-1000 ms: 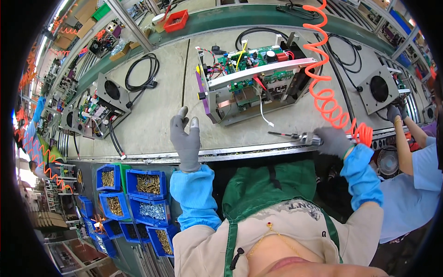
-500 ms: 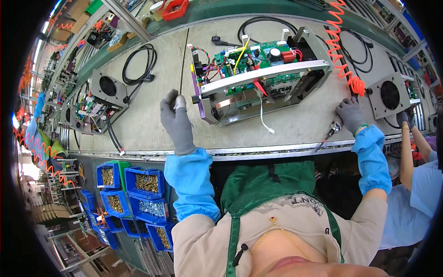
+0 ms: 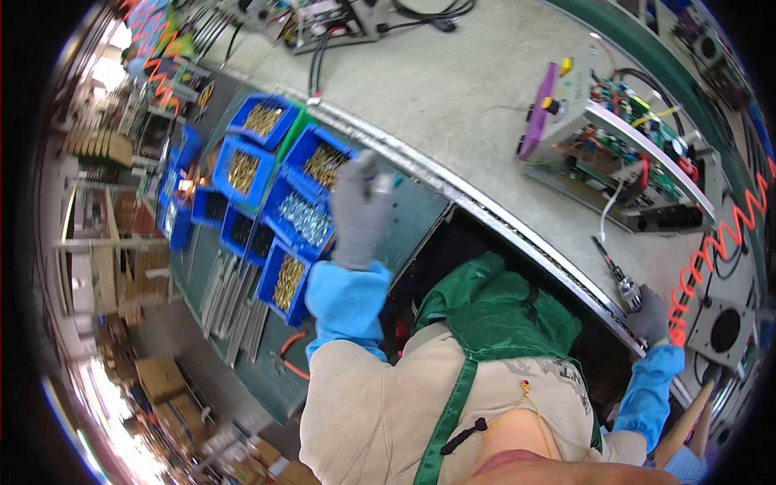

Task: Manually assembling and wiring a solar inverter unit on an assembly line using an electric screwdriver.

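My left hand (image 3: 362, 214), in a grey glove with a blue sleeve, hangs over the near edge of the blue bins. Its fingertips are blurred, but the thumb stands apart from the fingers and nothing shows between them. Beneath and beside it are a bin of brass-coloured screws (image 3: 324, 165) and a bin of silvery fasteners (image 3: 303, 217). My right hand (image 3: 649, 317), also gloved, is closed round a power screwdriver (image 3: 625, 287) at the bench edge, its bit pointing up and left. Beyond it stands an opened metal chassis (image 3: 598, 121) with a green circuit board and wires.
An orange coiled hose (image 3: 711, 259) runs down beside my right hand. A fan unit (image 3: 719, 331) stands at the right, with another person's arm (image 3: 687, 420) near it. More blue bins (image 3: 284, 283) and metal strips (image 3: 234, 299) lie at the left.
The view has swung left, toward the bins. My left hand has gone from above the bench to over the bins. My right hand has taken hold of the screwdriver that was lying beside it.
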`<action>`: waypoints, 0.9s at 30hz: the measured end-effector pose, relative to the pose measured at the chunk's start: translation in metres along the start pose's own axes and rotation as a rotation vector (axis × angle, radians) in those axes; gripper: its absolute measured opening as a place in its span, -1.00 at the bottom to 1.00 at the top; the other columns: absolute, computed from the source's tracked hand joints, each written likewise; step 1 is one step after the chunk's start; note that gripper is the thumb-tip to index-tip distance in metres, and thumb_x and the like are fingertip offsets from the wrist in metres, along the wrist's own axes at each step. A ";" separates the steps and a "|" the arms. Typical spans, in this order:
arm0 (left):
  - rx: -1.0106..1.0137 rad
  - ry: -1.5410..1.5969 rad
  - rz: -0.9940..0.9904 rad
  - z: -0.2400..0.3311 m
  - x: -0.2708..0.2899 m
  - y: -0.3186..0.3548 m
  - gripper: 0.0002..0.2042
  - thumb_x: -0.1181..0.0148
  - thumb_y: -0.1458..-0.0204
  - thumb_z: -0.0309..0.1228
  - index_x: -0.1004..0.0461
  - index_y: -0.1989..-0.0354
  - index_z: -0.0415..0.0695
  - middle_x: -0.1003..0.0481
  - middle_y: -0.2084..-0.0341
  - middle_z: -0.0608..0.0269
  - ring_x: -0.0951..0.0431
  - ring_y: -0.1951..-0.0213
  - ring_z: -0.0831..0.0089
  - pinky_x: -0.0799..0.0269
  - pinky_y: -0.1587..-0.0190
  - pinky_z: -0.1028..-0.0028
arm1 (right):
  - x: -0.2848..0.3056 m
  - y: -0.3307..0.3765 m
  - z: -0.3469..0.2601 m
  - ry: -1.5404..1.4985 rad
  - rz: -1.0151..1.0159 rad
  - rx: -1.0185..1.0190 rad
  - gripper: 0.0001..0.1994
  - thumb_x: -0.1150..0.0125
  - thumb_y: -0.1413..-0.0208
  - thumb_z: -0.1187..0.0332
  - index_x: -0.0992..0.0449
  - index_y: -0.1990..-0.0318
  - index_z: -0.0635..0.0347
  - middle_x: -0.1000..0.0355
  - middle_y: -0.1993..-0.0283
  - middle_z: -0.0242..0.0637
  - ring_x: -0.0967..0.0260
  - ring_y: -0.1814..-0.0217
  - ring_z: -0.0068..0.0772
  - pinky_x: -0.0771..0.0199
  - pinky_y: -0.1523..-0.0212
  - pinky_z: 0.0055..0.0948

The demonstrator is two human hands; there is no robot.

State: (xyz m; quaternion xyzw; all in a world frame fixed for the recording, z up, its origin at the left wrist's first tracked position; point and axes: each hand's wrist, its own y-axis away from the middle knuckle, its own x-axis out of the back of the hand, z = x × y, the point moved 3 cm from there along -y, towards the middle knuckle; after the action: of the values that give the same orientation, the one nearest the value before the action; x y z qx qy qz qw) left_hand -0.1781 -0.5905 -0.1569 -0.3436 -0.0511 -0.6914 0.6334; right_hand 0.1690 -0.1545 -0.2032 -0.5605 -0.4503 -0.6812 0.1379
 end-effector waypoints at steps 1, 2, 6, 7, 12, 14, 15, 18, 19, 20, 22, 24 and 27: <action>0.068 0.032 0.156 -0.015 0.036 0.004 -0.69 -0.20 -0.04 -0.48 -0.43 0.02 -0.27 -0.47 0.20 0.10 -0.51 0.18 0.36 -0.44 0.11 0.42 | -0.001 0.001 0.000 -0.014 -0.006 -0.022 -0.63 -0.27 0.24 0.32 -0.43 0.21 0.25 -0.45 0.25 0.11 -0.38 0.10 0.21 -0.38 0.11 -0.04; 0.011 -0.119 0.285 -0.043 0.075 0.007 -0.74 -0.19 -0.06 -0.45 -0.48 0.09 -0.28 -0.51 0.24 0.13 -0.52 0.22 0.36 -0.44 0.12 0.41 | 0.000 0.006 -0.008 0.000 -0.011 0.009 -0.63 -0.27 0.24 0.32 -0.43 0.21 0.25 -0.45 0.25 0.11 -0.38 0.10 0.21 -0.38 0.11 -0.04; 0.452 -0.919 -0.072 -0.065 0.180 0.035 -0.76 -0.08 0.02 -0.24 -0.60 0.32 -0.08 -0.55 0.42 -0.03 -0.54 0.33 -0.03 -0.45 0.23 0.13 | -0.003 0.033 -0.019 -0.181 -0.076 -0.026 -0.58 -0.29 0.37 0.40 -0.41 0.22 0.26 -0.44 0.41 0.09 -0.41 0.28 0.21 -0.38 0.25 -0.07; 0.483 -0.897 -0.222 -0.078 0.187 0.048 -0.76 -0.09 0.04 -0.23 -0.61 0.35 -0.07 -0.55 0.41 -0.02 -0.55 0.32 -0.03 -0.45 0.23 0.12 | -0.010 0.037 -0.014 -0.321 -0.109 0.025 -0.56 -0.29 0.42 0.43 -0.41 0.22 0.27 -0.42 0.46 0.08 -0.41 0.33 0.19 -0.37 0.29 -0.08; 0.411 -0.771 -0.284 -0.071 0.171 0.085 -0.72 -0.19 0.10 -0.27 -0.58 0.26 -0.18 -0.57 0.33 -0.05 -0.57 0.25 0.02 -0.44 0.14 0.20 | -0.025 0.044 -0.064 -1.194 -0.389 -0.067 -0.51 -0.17 0.37 0.51 -0.38 0.10 0.35 -0.37 0.19 -0.23 -0.32 0.17 -0.39 -0.38 0.16 -0.48; 0.482 -0.563 -0.224 -0.078 0.177 0.090 -0.76 -0.22 0.05 -0.40 -0.55 0.23 -0.26 -0.57 0.41 0.00 -0.59 0.33 0.21 -0.45 0.18 0.36 | -0.004 0.064 -0.107 -1.287 -0.479 -0.098 -0.55 -0.05 0.08 0.29 -0.37 -0.01 0.28 -0.39 0.20 -0.25 -0.37 0.23 -0.48 -0.42 0.22 -0.52; 0.455 -0.541 -0.256 -0.087 0.177 0.090 -0.76 -0.22 0.05 -0.40 -0.55 0.23 -0.26 -0.57 0.41 0.00 -0.59 0.33 0.21 -0.45 0.18 0.36 | -0.002 0.071 -0.118 -1.344 -0.642 -0.159 -0.51 -0.07 0.02 0.19 -0.36 -0.09 0.21 -0.40 0.26 -0.28 -0.40 0.35 -0.53 -0.47 0.33 -0.51; 0.553 -0.380 -0.224 -0.100 0.179 0.093 -0.82 -0.22 0.04 -0.50 -0.53 0.25 -0.30 -0.57 0.41 0.10 -0.55 0.35 0.40 -0.43 0.20 0.44 | -0.041 0.079 -0.127 -1.685 -0.738 0.029 -0.37 -0.15 0.03 -0.05 -0.32 -0.13 0.20 -0.38 0.46 -0.29 -0.36 0.54 -0.50 -0.51 0.43 -0.46; 0.539 -0.378 -0.236 -0.099 0.177 0.093 -0.82 -0.22 0.04 -0.50 -0.53 0.25 -0.30 -0.57 0.41 0.10 -0.55 0.35 0.40 -0.43 0.20 0.44 | -0.045 0.082 -0.134 -1.774 -0.707 0.121 -0.34 -0.17 0.04 -0.06 -0.30 -0.13 0.21 -0.38 0.46 -0.29 -0.36 0.54 -0.50 -0.51 0.44 -0.47; 0.486 -0.457 -0.222 -0.099 0.175 0.093 -0.83 -0.22 0.02 -0.50 -0.53 0.26 -0.30 -0.57 0.40 0.12 -0.55 0.35 0.43 -0.43 0.21 0.46 | -0.050 0.084 -0.136 -1.786 -0.692 0.117 -0.34 -0.17 0.04 -0.06 -0.30 -0.13 0.21 -0.38 0.46 -0.29 -0.36 0.54 -0.50 -0.51 0.44 -0.47; 0.420 -0.533 -0.212 -0.100 0.168 0.094 -0.84 -0.22 0.01 -0.51 -0.53 0.26 -0.30 -0.57 0.39 0.14 -0.54 0.35 0.46 -0.42 0.22 0.47 | -0.055 0.088 -0.142 -1.801 -0.644 0.244 -0.30 -0.20 0.07 -0.06 -0.25 -0.16 0.23 -0.37 0.42 -0.28 -0.36 0.51 -0.49 -0.54 0.43 -0.44; 0.355 -0.299 -0.086 -0.098 0.165 0.097 -0.87 -0.19 -0.01 -0.53 -0.53 0.28 -0.30 -0.55 0.40 0.17 -0.51 0.37 0.46 -0.41 0.24 0.46 | -0.058 0.094 -0.148 -1.832 -0.629 0.239 -0.29 -0.21 0.07 -0.06 -0.23 -0.17 0.22 -0.36 0.41 -0.28 -0.36 0.51 -0.49 -0.55 0.41 -0.42; 0.449 -0.219 -0.283 -0.107 0.172 0.088 -0.89 -0.16 -0.04 -0.55 -0.52 0.28 -0.31 -0.53 0.40 0.17 -0.49 0.38 0.44 -0.41 0.23 0.43 | -0.066 0.101 -0.153 -1.904 -0.643 0.222 -0.26 -0.26 0.08 -0.07 -0.21 -0.17 0.21 -0.34 0.42 -0.28 -0.37 0.51 -0.49 -0.59 0.37 -0.39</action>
State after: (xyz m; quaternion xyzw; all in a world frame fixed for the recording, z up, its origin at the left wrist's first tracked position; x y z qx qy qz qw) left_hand -0.1346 -0.8061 -0.1771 -0.2568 -0.3182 -0.7031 0.5817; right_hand 0.1635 -0.3493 -0.2105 -0.7071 -0.5635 0.0902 -0.4176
